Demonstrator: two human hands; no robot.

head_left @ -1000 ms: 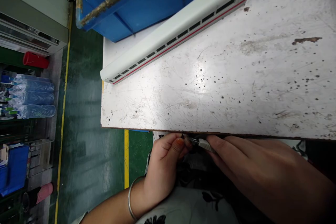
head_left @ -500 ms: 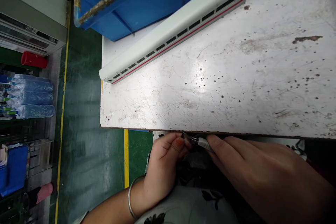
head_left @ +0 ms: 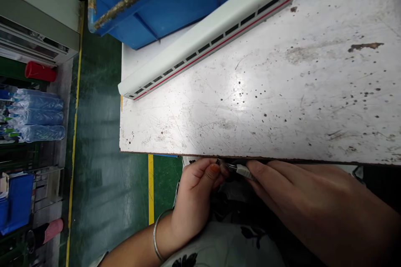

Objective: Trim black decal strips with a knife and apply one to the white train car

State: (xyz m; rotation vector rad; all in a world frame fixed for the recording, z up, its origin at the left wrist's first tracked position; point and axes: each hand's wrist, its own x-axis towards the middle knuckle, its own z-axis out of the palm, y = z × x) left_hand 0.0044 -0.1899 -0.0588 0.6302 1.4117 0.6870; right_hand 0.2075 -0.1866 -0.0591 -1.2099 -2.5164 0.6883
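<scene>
The left hand (head_left: 194, 200) is pinching one end of a small silver-and-black piece (head_left: 241, 170), and the right hand (head_left: 307, 204) is holding the silver end. The piece is lying sideways between both hands, just below the edge of the scratched white bench (head_left: 250, 129).

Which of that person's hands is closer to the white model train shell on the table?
The left. The left hand sits below the near edge of the table, nearer the white model train shell; the right hand is also below that edge, farther along to the right.
</scene>
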